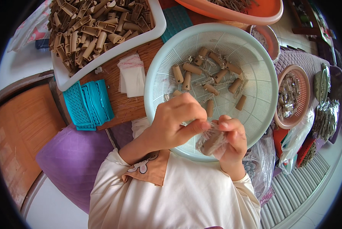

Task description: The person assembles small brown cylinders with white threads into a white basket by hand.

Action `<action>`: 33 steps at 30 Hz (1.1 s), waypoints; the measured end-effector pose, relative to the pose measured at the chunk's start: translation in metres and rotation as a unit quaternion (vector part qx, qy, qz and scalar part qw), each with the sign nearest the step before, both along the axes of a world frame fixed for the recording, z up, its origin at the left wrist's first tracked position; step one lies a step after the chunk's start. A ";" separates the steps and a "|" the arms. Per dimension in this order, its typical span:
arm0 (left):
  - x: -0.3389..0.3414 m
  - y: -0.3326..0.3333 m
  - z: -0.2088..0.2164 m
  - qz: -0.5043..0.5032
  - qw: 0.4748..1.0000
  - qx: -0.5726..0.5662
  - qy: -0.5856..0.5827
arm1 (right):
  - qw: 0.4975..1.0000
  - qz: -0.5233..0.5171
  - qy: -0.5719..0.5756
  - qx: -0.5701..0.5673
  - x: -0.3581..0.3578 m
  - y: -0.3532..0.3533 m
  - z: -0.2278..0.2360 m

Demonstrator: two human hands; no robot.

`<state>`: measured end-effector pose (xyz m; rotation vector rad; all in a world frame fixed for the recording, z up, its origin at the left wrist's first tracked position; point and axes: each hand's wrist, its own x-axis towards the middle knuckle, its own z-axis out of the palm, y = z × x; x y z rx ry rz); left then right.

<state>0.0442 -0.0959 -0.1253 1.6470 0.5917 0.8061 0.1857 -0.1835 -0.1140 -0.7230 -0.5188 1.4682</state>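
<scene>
Over the near rim of a pale green mesh basket (155, 68), both hands are at a small clear plastic bag (212, 142) with something tan inside it, partly hidden by glare on the film. My left hand (178, 120) is closed, thumb and bent fingers pinching the bag's upper edge. From the other side my right hand (234, 141) grips the bag between thumb and fingers. Below them in the basket lie several tan plastic cylinders (192, 68), some with tangles of clear thread or thin wire beside them.
A white tub (161, 23) heaped with tan plastic shells (90, 47) stands at upper left. Flat clear bags (132, 76) and teal textured trays (88, 105) lie on the wooden table (114, 82). An orange basin (232, 15) is at the back; a pink basket (287, 120) of wrapped pieces stands right.
</scene>
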 end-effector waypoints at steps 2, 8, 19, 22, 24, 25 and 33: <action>0.005 -0.005 0.000 0.057 0.988 0.134 -0.060 | 0.984 -0.005 0.174 -0.025 -0.005 0.000 0.008; 0.007 -0.003 -0.007 0.039 0.943 0.323 -0.075 | 0.995 -0.037 0.094 0.010 0.000 0.001 -0.002; -0.018 0.008 0.000 0.062 0.984 0.105 0.127 | 0.867 -0.486 -0.079 -0.076 0.104 -0.022 0.003; -0.027 0.007 -0.004 0.099 0.992 -0.001 0.073 | 0.880 -0.443 -0.160 0.054 0.147 -0.037 0.004; -0.030 0.007 -0.003 0.129 0.988 -0.069 0.041 | 0.777 -0.596 -0.195 -0.049 0.152 -0.035 0.006; -0.031 0.007 -0.005 0.128 0.989 -0.069 0.040 | 0.777 -0.597 -0.195 -0.049 0.153 -0.037 0.003; -0.023 0.000 -0.019 0.089 0.959 -0.208 -0.174 | 0.520 0.133 -0.818 -0.210 0.074 0.008 -0.015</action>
